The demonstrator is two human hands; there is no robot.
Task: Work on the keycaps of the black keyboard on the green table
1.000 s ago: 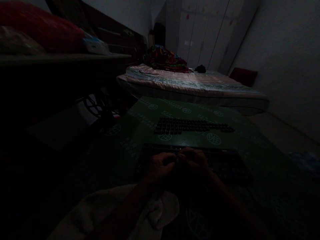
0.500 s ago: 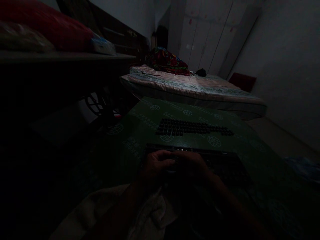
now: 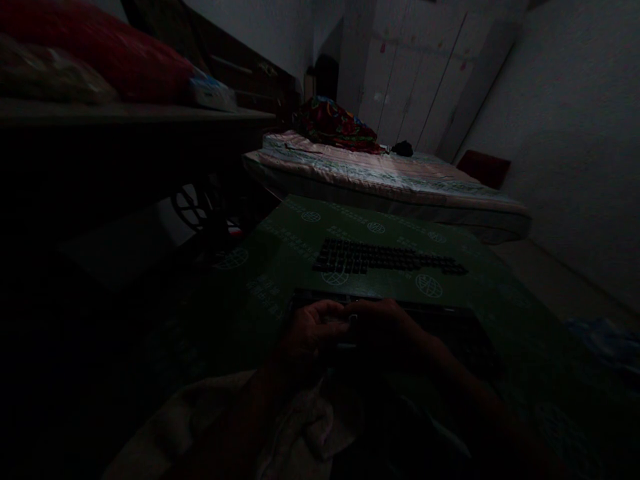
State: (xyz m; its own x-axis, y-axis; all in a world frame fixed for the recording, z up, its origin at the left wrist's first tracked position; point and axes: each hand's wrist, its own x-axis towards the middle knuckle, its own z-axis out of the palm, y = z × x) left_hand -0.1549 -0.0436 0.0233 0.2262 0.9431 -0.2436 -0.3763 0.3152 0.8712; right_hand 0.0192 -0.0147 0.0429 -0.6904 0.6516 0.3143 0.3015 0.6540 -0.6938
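Left grip, right grip overlie keyboard; red bag's contents unclear.

A bed with a striped sheet stands beyond the green counter, which is printed with pale globes and lettering. On the bed lie a heaped red patterned blanket and a small dark bundle. Behind rises a pale wardrobe. At left, a red bag rests on a ledge, with a spoked wheel below.
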